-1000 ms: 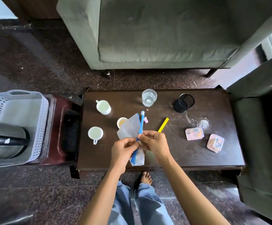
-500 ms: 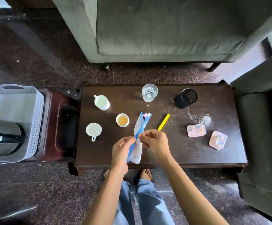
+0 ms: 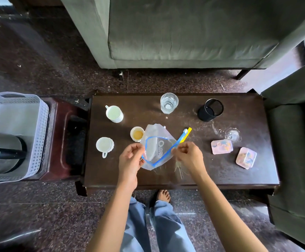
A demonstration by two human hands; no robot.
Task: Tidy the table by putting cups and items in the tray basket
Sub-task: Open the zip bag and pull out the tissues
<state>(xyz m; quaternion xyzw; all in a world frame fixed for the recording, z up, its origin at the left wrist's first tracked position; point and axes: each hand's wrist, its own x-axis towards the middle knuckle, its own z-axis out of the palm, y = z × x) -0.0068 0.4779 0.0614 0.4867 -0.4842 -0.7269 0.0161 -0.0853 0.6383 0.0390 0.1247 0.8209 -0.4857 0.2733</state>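
Over the dark table (image 3: 221, 179), my left hand (image 3: 130, 159) and my right hand (image 3: 189, 156) each pinch one side of the blue zip rim of a clear plastic bag (image 3: 156, 144), and its mouth is spread wide. A yellow stick (image 3: 185, 134) lies just behind the bag. Two white cups (image 3: 114, 113) (image 3: 104, 145) and a small cup of amber liquid (image 3: 137, 134) stand on the left half. A water glass (image 3: 168, 102) is at the back. The white tray basket (image 3: 38, 113) sits left on a side stand.
A black mesh pen holder (image 3: 211, 110), an overturned clear glass (image 3: 231, 134) and two pink lidded boxes (image 3: 221, 146) (image 3: 246, 158) occupy the right half. A kettle (image 3: 2, 153) sits in the basket. Sofas border the back and right; my bare foot (image 3: 163, 195) is under the near edge.
The bag was held flat and closed between my hands; now my hands have pulled apart and its zip mouth is open wide.
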